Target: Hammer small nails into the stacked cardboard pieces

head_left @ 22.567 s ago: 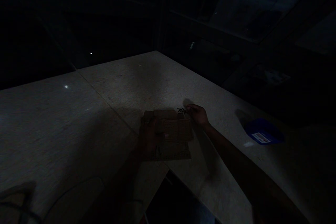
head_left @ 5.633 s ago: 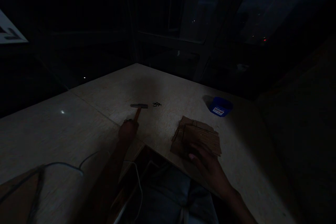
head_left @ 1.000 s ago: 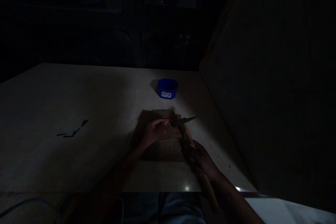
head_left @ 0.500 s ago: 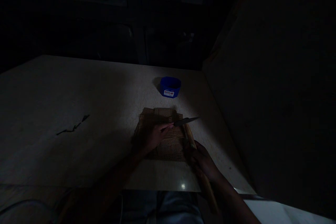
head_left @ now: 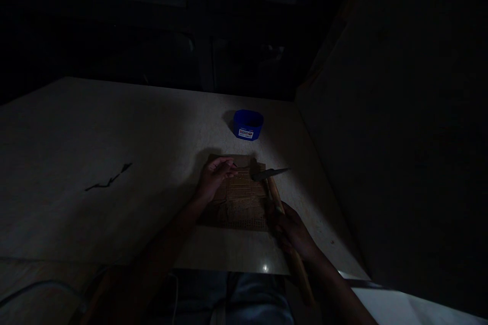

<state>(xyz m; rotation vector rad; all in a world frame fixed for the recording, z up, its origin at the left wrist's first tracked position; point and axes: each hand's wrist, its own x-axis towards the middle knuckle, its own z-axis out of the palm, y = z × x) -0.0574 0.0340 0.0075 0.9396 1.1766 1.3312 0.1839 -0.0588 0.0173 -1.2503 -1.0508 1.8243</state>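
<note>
The scene is very dark. A stack of brown wooden pieces lies on the pale counter near its front edge. My left hand rests on the stack's far left part, fingers pinched on a small dark nail. My right hand is closed round the wooden handle of a hammer. The hammer's metal head hovers just above the stack's far right corner, a short way right of my left fingers.
A blue tub with a label stands on the counter behind the stack. Several loose dark nails lie at the left. A dark wall closes the right side. A cable runs along the lower left.
My left hand has moved a little toward the far edge of the stack, fingers pinched. The hammer stays almost where it was.
</note>
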